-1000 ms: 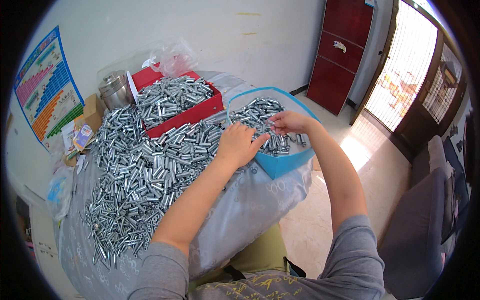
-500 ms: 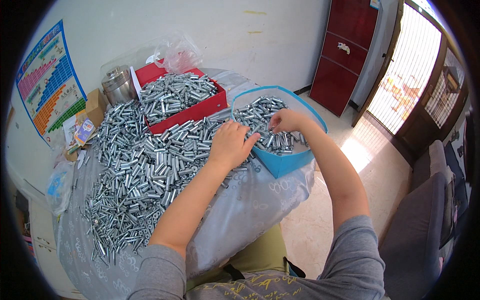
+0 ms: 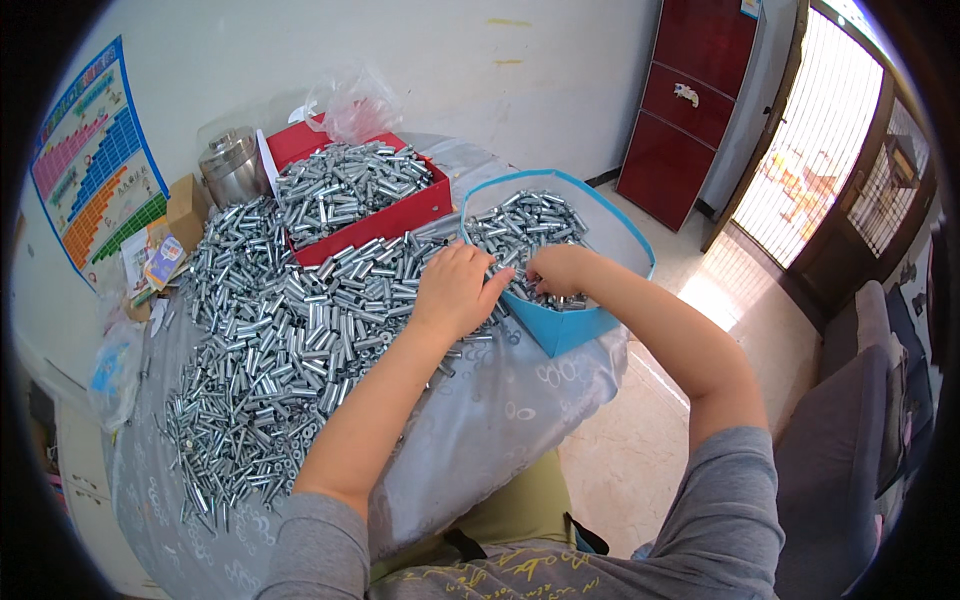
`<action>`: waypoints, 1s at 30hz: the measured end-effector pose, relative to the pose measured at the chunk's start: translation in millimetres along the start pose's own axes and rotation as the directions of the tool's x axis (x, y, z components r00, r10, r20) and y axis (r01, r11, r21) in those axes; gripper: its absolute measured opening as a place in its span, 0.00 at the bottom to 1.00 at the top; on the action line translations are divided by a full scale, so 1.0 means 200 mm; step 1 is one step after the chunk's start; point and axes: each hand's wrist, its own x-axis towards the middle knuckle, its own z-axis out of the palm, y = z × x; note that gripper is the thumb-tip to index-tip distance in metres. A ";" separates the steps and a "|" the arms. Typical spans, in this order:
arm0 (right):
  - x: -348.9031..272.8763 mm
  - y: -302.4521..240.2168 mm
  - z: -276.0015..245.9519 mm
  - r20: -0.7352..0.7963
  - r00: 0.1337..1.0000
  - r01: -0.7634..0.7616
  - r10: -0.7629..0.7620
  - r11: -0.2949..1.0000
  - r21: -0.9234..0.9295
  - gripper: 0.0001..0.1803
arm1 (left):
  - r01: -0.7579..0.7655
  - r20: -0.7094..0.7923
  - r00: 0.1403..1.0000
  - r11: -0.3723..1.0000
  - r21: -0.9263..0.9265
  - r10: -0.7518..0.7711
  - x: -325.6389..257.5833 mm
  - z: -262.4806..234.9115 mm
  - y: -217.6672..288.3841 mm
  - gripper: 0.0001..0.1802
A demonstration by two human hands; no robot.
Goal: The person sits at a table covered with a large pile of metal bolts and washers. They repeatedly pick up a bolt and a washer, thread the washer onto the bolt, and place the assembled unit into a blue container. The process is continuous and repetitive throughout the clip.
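Note:
A blue open-topped box with a pale inside stands at the table's right edge, filled partly with silvery metal sleeve anchors. My left hand is closed over the box's near left rim, its thumb lying along the edge. Inside the box, my right hand reaches down among the pieces near the front wall. Its fingers are bent and pressed together, their tips partly hidden, so what they hold cannot be made out. Left of my left hand spreads a big loose heap of metal sleeves and bolts.
A red box piled with similar pieces stands behind the heap, near a steel canister and a clear plastic bag. A patterned grey cloth covers the table. A grey sofa is at the right.
My right hand has moved left and nearer to me inside the blue box, closer to my left hand. My left hand stays at the rim.

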 end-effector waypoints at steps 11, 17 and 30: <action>0.00 0.24 0.00 -0.433 0.901 0.115 -0.029 0.978 0.173 0.20 | 0.095 0.183 0.979 0.995 -0.037 -0.087 0.02 -0.05 0.03 0.19; -0.04 -0.03 -0.31 -0.236 0.950 0.130 0.202 0.431 0.893 0.20 | 0.187 0.027 0.982 0.973 -0.134 -0.186 0.04 -0.10 0.03 0.23; 0.15 -0.13 -0.30 -0.355 0.871 -0.366 0.339 0.930 -0.010 0.15 | 0.322 -0.090 0.938 0.936 -0.144 -0.336 -0.13 -0.43 -0.11 0.18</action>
